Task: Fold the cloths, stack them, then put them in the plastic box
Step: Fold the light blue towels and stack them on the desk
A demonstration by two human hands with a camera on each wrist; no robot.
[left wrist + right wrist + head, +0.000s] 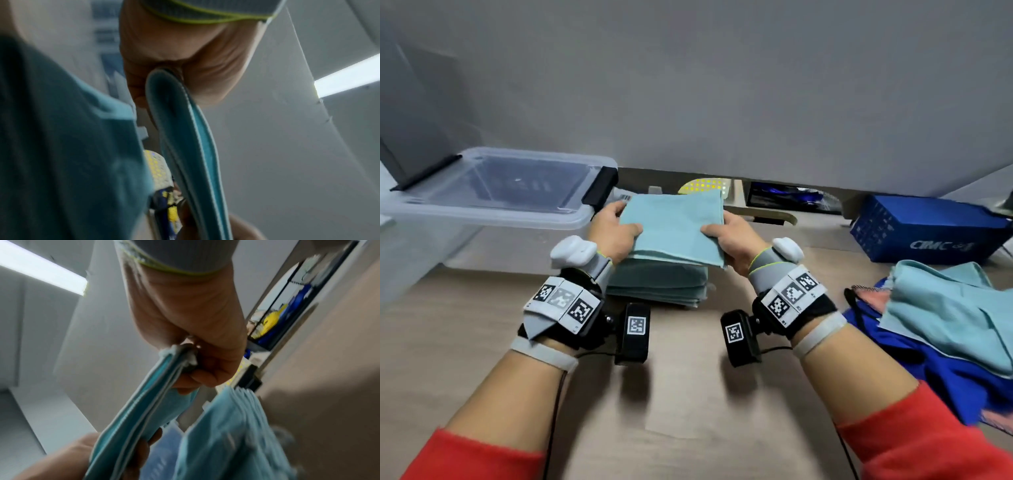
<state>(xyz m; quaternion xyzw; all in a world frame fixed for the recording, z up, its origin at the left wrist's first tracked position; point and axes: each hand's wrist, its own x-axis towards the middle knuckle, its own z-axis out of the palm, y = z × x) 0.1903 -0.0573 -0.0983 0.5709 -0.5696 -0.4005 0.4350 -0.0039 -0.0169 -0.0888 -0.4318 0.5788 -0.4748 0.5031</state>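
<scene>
Teal and folded square, the cloth hung between our hands above the stack of folded cloths near the middle of the tabletop. Our left hand pinched its left edge, thumb on top and fingers beneath; our right hand pinched the right edge the same way. Both wrist views showed the layered edge clamped between thumb and fingers. We saw the plastic box at the far left corner, lid off. Unfolded cloths lay heaped at the right edge, near a blue carton.
</scene>
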